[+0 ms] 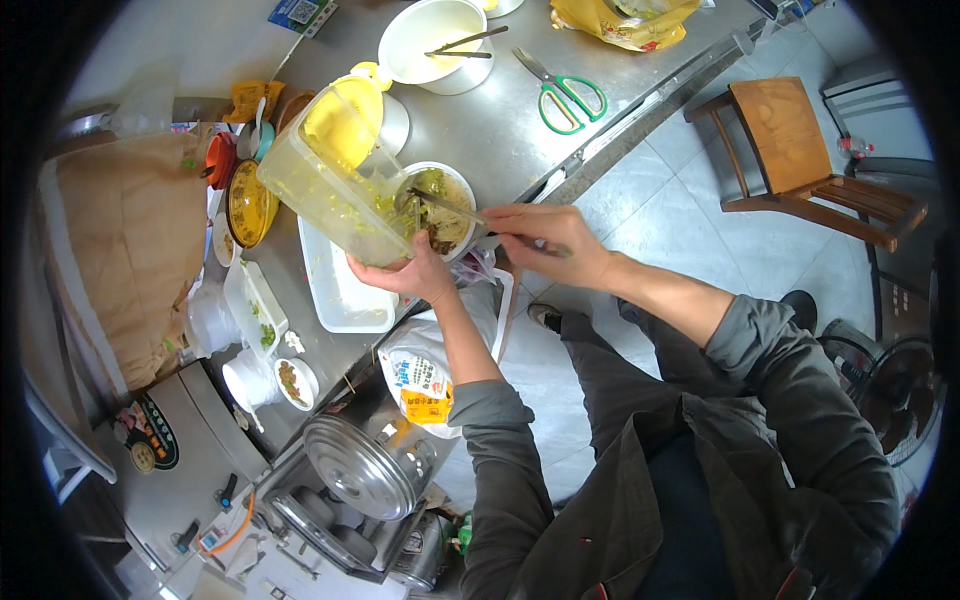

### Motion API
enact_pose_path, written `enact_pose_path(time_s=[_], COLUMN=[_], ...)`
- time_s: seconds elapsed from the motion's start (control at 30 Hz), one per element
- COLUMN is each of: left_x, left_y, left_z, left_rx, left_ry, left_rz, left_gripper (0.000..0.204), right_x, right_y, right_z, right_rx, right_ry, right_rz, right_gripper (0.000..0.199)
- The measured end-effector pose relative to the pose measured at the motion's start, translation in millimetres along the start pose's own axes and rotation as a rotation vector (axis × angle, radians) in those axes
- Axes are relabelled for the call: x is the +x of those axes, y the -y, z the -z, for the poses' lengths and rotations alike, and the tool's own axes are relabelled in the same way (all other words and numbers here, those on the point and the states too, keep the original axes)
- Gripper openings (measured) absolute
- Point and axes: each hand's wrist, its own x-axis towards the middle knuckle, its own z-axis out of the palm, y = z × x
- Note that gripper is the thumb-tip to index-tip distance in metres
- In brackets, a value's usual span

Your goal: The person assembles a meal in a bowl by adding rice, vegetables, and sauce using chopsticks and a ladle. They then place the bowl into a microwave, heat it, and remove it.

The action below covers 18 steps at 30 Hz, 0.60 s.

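My left hand (418, 276) grips a clear plastic tub (325, 195) from below, near its open end. The tub is tilted on its side toward a white bowl (465, 180), and greenish bits cling to its inner walls. My right hand (548, 245) is closed on the handle of a metal spoon (452, 207). The spoon's head is at the tub's mouth, above the bowl. Inside the bowl are pale noodle-like strands (453, 220), chopped green pieces and something brown. Part of the bowl is hidden behind the tub and my left hand.
On the metal counter (500, 125) are green-handled scissors (570, 98), a white pot (425, 45) with chopsticks across it, a yellow bowl (345, 120) and a white tray (345, 290). A lidded steel pot (360, 465) stands nearer me at left; a wooden chair (785, 135) is at right.
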Motion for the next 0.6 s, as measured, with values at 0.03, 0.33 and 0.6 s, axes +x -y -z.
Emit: enact_pose_path(time_s=[0.03, 0.33, 0.6], left_x=[0, 3, 10], left_y=[0, 8, -1], left_z=[2, 10, 6], left_rx=[0.005, 0.026, -0.113], left_ry=[-0.004, -0.032, -0.056], left_rz=[-0.003, -0.015, 0.018], left_gripper=[0.118, 0.105, 0.107], right_x=[0, 8, -4], right_y=[5, 4, -13], right_z=[9, 21, 44], right_rx=[-0.018, 0.113, 0.112], right_ry=[0.026, 0.062, 0.097], right_rz=[-0.027, -0.025, -0.05], right_gripper=[0.027, 0.027, 0.028])
